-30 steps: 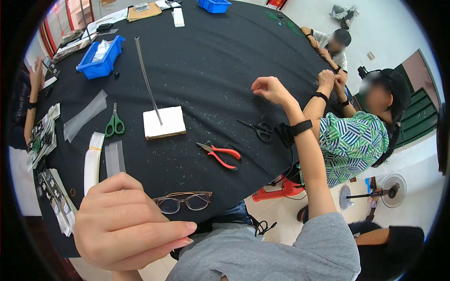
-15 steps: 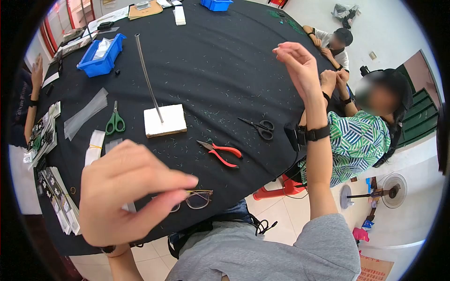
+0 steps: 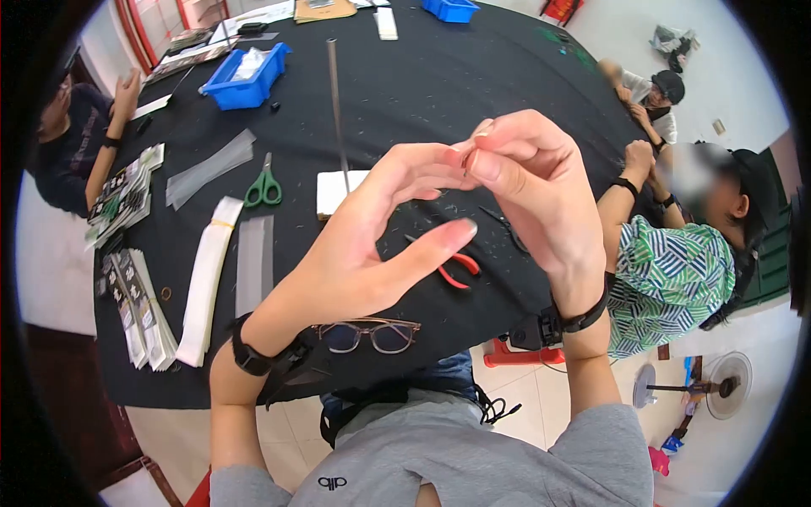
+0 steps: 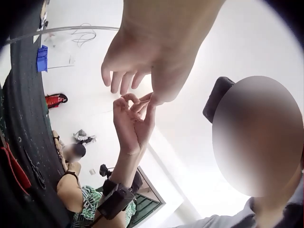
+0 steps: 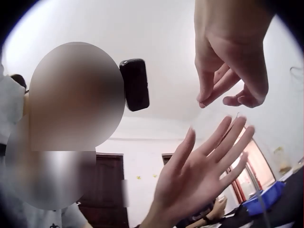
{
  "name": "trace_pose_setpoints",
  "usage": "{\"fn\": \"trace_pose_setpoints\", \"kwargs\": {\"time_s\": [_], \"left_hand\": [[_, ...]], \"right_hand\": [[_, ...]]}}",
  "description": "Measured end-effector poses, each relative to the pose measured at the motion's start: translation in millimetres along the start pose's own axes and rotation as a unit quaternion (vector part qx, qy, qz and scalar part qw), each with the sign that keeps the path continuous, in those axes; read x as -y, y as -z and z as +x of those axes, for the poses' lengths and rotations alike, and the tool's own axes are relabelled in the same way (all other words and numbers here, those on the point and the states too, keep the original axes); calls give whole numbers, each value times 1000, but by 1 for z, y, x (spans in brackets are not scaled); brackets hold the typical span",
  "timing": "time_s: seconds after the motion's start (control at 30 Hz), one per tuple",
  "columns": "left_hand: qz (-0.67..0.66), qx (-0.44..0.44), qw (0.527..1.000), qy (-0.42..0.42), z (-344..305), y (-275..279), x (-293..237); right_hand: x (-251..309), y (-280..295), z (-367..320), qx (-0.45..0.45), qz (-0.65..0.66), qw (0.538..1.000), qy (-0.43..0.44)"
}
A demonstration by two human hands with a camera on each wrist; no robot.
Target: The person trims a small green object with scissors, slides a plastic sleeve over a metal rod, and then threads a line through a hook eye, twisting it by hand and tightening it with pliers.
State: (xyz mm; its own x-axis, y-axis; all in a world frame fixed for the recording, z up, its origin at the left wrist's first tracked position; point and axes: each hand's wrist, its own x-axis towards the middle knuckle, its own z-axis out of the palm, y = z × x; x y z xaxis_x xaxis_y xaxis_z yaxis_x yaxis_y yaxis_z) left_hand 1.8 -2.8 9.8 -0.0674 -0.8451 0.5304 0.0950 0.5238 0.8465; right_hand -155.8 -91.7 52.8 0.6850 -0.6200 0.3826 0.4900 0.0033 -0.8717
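Both hands are raised in front of the chest, fingertips close together in the head view. The left hand (image 3: 372, 228) has its fingers extended and its thumb held apart; in the right wrist view its palm (image 5: 190, 180) shows with fingers spread. The right hand (image 3: 549, 190) brings thumb and fingertips together in a pinch. A small, thin dark thing (image 3: 466, 162) shows at those fingertips, too fine to make out its kind. Below the hands lie red-handled pliers (image 3: 460, 272). A white block (image 3: 329, 193) with a thin upright rod (image 3: 336, 101) stands partly behind the left hand.
Glasses (image 3: 368, 336) lie near the table edge. Green scissors (image 3: 263, 188), clear strips (image 3: 255, 262), a banded white bundle (image 3: 203, 291) and packaged strips (image 3: 139, 308) are at left. A blue bin (image 3: 247, 78) stands farther back. Other people sit around the black table.
The left hand has risen from low at the left, opening its pinch and spreading its fingers. The right hand has come down and inward, so both now meet. The head view has shifted left.
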Motion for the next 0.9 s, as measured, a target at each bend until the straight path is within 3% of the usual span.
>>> {"fn": "trace_pose_setpoints", "kwargs": {"time_s": [0.07, 0.13, 0.2, 0.27, 0.4, 0.47, 0.7, 0.77, 0.8, 0.87, 0.9], "left_hand": [[-22, -9, 1000, 18, -2, 6, -2], [-61, 38, 992, 108, -3, 13, -9], [-29, 22, 995, 98, -3, 11, -14], [-17, 21, 995, 100, -4, 12, -17], [-7, -13, 990, 140, -2, 10, -17], [-36, -49, 996, 72, -2, 9, -10], [27, -50, 993, 104, 0, 14, -15], [89, -67, 990, 89, -1, 13, -14], [89, -68, 990, 89, -1, 14, -14], [162, -73, 983, 46, -1, 17, -14], [162, -74, 983, 47, -1, 17, -14]], "right_hand": [[-2, -1, -1, 23, 21, 999, -18], [-7, -5, -3, 7, 19, 1000, 6], [-9, -5, -5, -12, 16, 999, 27], [-11, -3, -7, -6, 45, 999, -18], [-22, -3, -11, -23, 71, 997, -27], [-28, -2, -12, -18, 79, 997, -6], [-37, 5, -12, 18, 79, 996, 42], [-34, 5, -13, -31, 61, 996, 53], [-36, 15, -14, -47, -20, 996, 74], [-33, 39, -17, -19, -76, 996, 50], [-29, 25, -19, -105, -233, 967, 18]]}}
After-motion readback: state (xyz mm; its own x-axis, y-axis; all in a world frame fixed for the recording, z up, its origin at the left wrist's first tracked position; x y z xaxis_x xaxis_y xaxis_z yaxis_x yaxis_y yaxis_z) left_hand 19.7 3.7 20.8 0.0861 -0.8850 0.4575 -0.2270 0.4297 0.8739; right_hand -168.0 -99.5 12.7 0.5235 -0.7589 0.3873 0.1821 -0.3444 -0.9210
